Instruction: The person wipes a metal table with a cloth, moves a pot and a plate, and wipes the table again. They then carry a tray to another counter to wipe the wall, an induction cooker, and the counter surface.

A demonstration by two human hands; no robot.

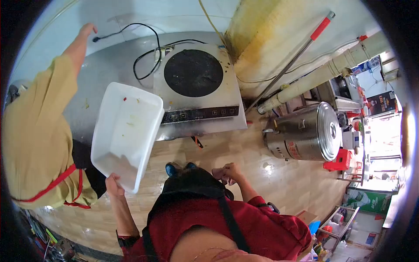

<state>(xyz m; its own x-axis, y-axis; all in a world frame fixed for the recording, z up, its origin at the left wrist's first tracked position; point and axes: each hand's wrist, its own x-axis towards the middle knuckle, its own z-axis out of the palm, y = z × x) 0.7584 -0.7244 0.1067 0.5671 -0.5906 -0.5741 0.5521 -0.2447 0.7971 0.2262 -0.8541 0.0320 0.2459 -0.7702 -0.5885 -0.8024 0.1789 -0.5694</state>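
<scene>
A kitchen with a wood-look floor and a steel counter (109, 74) carrying an induction cooker (194, 83). The left hand (114, 185) grips the near short end of a white plastic tub (126, 131), held over the counter's edge, its long axis running away from the wearer toward the cooker, open side up. The right hand (227, 173) is curled closed, empty. A co-worker's hand (85, 32) reaches toward the wall.

Steel counter (104, 74) along the far wall carries a single-burner induction cooktop (198, 89), its black cable (146, 48) looped on the steel to the left. Wooden floor (244, 153) at right holds a large lidded steel boiler (305, 133), red stool (338, 160) just beside.
</scene>
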